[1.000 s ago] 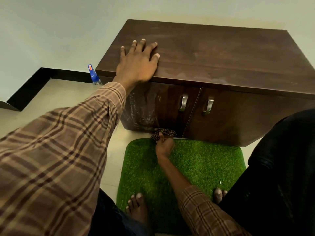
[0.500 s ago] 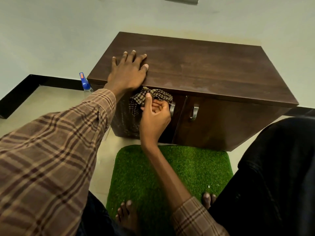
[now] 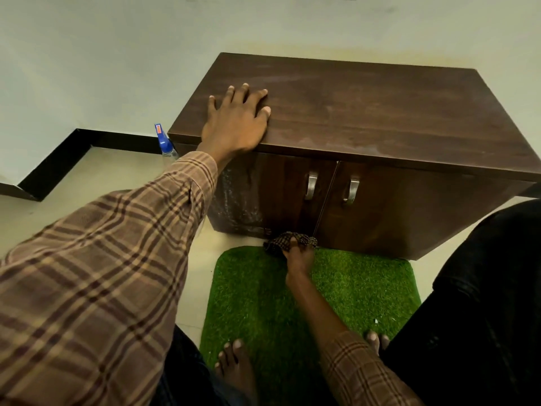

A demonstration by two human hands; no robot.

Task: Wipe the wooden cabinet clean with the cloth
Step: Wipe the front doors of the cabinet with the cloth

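Cloth in our right hand sat bunched at the very bottom of the wooden cabinet, pressed near the lower edge of the left door where it met the green mat. Our fingers were curled round the checked fabric, gripping it. Our left hand lay flat on the cabinet top near its front left corner, fingers straight and spread, holding nothing, apparently bracing us as we bent. We saw a pale streaky film on the left door and faint smears across the top, so we judged the front only partly wiped. From here the main risk seemed to be the cloth dragging across the mat's fibres or the floor and carrying grit onto the wood. A stroke upward could also snag on the door handle, which stood just above the line of the hand. Leaning weight on the left palm might leave a fresh print on the top. The spray bottle stood on the floor just beside the cabinet's left end, near our sleeve, and a careless swing of the arm could knock it.
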